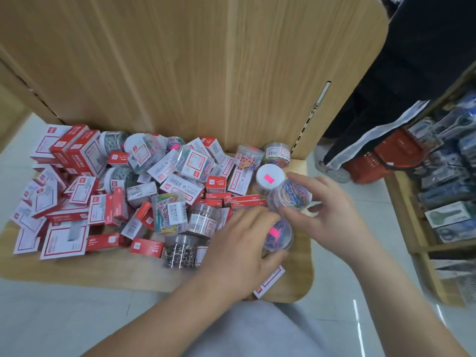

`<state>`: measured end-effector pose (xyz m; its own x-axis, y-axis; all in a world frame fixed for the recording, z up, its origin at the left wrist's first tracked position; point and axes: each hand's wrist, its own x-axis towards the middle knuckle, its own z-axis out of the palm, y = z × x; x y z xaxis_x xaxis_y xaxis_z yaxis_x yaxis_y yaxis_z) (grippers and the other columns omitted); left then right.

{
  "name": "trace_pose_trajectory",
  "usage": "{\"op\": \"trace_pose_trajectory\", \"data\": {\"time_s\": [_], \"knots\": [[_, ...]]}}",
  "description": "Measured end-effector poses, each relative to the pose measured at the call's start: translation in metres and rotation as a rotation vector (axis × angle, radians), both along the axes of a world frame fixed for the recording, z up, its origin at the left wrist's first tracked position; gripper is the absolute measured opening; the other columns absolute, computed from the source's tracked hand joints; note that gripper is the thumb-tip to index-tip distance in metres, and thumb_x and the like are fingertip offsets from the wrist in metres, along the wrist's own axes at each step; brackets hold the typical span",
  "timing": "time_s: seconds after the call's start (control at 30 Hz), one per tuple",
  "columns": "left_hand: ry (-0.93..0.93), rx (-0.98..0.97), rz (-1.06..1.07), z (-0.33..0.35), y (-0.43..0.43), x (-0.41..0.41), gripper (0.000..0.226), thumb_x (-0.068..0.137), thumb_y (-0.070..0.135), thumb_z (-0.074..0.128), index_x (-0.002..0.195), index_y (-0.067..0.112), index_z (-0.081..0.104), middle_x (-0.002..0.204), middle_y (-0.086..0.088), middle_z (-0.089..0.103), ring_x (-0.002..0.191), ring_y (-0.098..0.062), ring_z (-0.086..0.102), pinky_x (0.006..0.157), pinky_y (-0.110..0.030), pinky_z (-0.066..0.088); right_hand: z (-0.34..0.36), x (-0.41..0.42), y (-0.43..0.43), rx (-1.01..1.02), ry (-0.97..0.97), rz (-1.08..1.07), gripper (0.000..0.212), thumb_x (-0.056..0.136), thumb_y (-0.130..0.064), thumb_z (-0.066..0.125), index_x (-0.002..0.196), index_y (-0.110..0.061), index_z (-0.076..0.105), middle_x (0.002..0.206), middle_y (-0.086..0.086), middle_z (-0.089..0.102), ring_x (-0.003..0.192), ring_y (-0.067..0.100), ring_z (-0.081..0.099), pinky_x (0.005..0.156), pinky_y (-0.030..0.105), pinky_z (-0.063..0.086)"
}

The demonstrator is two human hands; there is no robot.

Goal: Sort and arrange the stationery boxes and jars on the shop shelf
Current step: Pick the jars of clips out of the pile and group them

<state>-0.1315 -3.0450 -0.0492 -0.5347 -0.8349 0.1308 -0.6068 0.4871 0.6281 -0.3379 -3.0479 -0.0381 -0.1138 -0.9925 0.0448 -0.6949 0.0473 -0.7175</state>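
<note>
Right hand (324,215), right of centre: fingers curled round upper clip jar (292,194), clear, coloured clips inside, held tilted. Left hand (239,246), lower centre: fingers over and thumb under lower clip jar (279,235), pink sticker on it, just below the first. White-lidded jar (270,176) just beyond both. Red-and-white boxes (77,153) heaped with other jars across left and centre of wooden shelf (77,269).

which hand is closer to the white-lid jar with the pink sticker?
Right. The right hand, gripping a clip jar, has its fingertips just beside the white-lid jar. The left hand is lower, holding a pink-stickered jar nearer the front edge.
</note>
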Motion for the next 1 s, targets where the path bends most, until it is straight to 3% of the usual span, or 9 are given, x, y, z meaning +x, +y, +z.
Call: {"op": "trace_pose_trajectory", "data": {"time_s": [0.1, 0.2, 0.4, 0.6, 0.73, 0.87, 1.0], "knots": [[0.022, 0.066, 0.025, -0.012, 0.009, -0.002, 0.057, 0.080, 0.041, 0.079, 0.131, 0.036, 0.052, 0.127, 0.014, 0.060, 0.113, -0.017, 0.061, 0.087, -0.039, 0.054, 0.001, -0.017, -0.005, 0.061, -0.004, 0.118, 0.069, 0.077, -0.036, 0.085, 0.140, -0.041, 0.057, 0.115, -0.009, 0.061, 0.108, 0.010, 0.059, 0.086, 0.039, 0.054], [-0.120, -0.005, 0.036, -0.016, 0.012, -0.007, 0.068, 0.078, 0.041, 0.078, 0.136, 0.041, 0.041, 0.123, 0.012, 0.062, 0.107, -0.022, 0.065, 0.077, -0.041, 0.057, -0.005, -0.022, -0.010, 0.065, -0.016, 0.212, 0.071, 0.081, -0.023, 0.084, 0.143, -0.039, 0.054, 0.128, -0.012, 0.062, 0.119, 0.008, 0.058, 0.091, 0.039, 0.056], [-0.109, -0.050, 0.072, -0.013, 0.009, -0.020, 0.069, 0.069, 0.034, 0.085, 0.125, 0.037, 0.045, 0.112, 0.012, 0.066, 0.102, -0.020, 0.061, 0.081, -0.037, 0.051, -0.021, -0.019, -0.011, 0.019, -0.248, 0.307, 0.070, 0.088, -0.005, 0.075, 0.149, -0.025, 0.047, 0.147, -0.008, 0.054, 0.134, 0.010, 0.054, 0.103, 0.035, 0.053], [0.055, 0.080, 0.127, -0.009, 0.008, -0.018, 0.058, 0.076, 0.034, 0.080, 0.124, 0.040, 0.048, 0.108, 0.012, 0.067, 0.102, -0.014, 0.059, 0.082, -0.035, 0.049, -0.019, -0.018, -0.014, 0.047, -0.319, 0.325, 0.074, 0.086, 0.003, 0.076, 0.149, -0.020, 0.045, 0.143, -0.008, 0.057, 0.126, 0.008, 0.060, 0.099, 0.021, 0.051], [0.193, 0.137, 0.147, 0.004, 0.005, -0.007, 0.063, 0.074, 0.035, 0.081, 0.129, 0.043, 0.053, 0.115, 0.017, 0.068, 0.107, -0.006, 0.062, 0.089, -0.034, 0.053, -0.018, -0.014, -0.010, 0.029, -0.358, 0.279, 0.075, 0.086, 0.004, 0.075, 0.150, -0.020, 0.044, 0.142, -0.006, 0.058, 0.127, 0.009, 0.060, 0.101, 0.023, 0.051], [0.337, 0.216, 0.177, 0.020, -0.003, 0.010, 0.067, 0.074, 0.028, 0.085, 0.132, 0.045, 0.057, 0.120, 0.018, 0.069, 0.112, -0.009, 0.066, 0.093, -0.035, 0.055, -0.005, -0.008, -0.006, -0.037, -0.319, 0.245, 0.079, 0.083, 0.001, 0.078, 0.149, -0.024, 0.045, 0.141, -0.009, 0.058, 0.126, 0.014, 0.061, 0.100, 0.031, 0.053], [0.429, 0.239, 0.273, 0.031, -0.007, 0.037, 0.068, 0.072, 0.023, 0.090, 0.130, 0.043, 0.060, 0.118, 0.015, 0.071, 0.108, -0.009, 0.069, 0.092, -0.039, 0.056, 0.023, 0.010, -0.008, -0.142, -0.326, 0.198, 0.082, 0.077, 0.001, 0.082, 0.147, -0.024, 0.048, 0.129, -0.017, 0.064, 0.114, 0.014, 0.067, 0.095, 0.025, 0.054]]}}
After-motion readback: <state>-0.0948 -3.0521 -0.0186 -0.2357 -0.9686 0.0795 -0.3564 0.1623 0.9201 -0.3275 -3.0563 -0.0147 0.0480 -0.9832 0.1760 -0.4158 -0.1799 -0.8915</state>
